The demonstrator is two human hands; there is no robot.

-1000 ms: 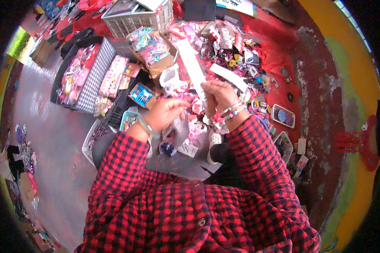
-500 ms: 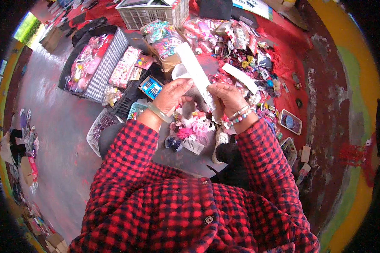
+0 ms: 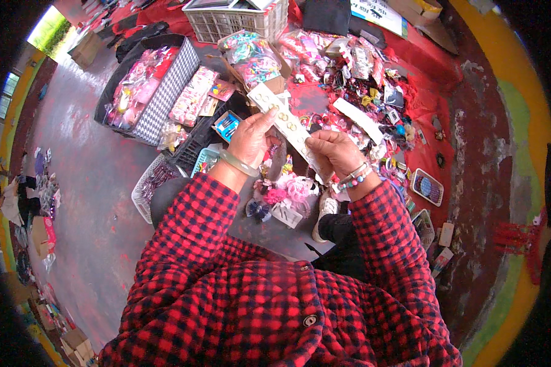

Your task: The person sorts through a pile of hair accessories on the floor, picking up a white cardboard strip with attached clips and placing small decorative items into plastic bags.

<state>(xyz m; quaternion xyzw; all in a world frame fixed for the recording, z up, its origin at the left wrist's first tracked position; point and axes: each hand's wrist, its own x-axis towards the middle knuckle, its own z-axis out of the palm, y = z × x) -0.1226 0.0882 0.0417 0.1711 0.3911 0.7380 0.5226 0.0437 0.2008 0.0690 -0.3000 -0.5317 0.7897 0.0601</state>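
A long white card strip [image 3: 292, 129] with small gold ring-shaped pieces along it slants between my hands. My left hand [image 3: 251, 137] pinches its left edge near the upper end, thumb on the face. My right hand [image 3: 337, 153] grips the right edge lower down, with fingers curled behind the card. Whether the gold pieces are rings or earrings I cannot tell. Below the strip lies a heap of pink and white fabric flower hair ornaments [image 3: 291, 191], with a dark blue bow [image 3: 258, 209] at its left.
At the left stands a houndstooth-sided box [image 3: 165, 101] of bagged goods. A white basket [image 3: 142, 199] and a blue basket [image 3: 202, 160] sit nearer. A grey plastic crate [image 3: 239, 24] is at the back. Small accessories cover the red cloth [image 3: 431, 131] at the right.
The strip's face has turned into view, so its gold pieces now show. Both hands still hold it, and the whole scene has shifted slightly right in the picture.
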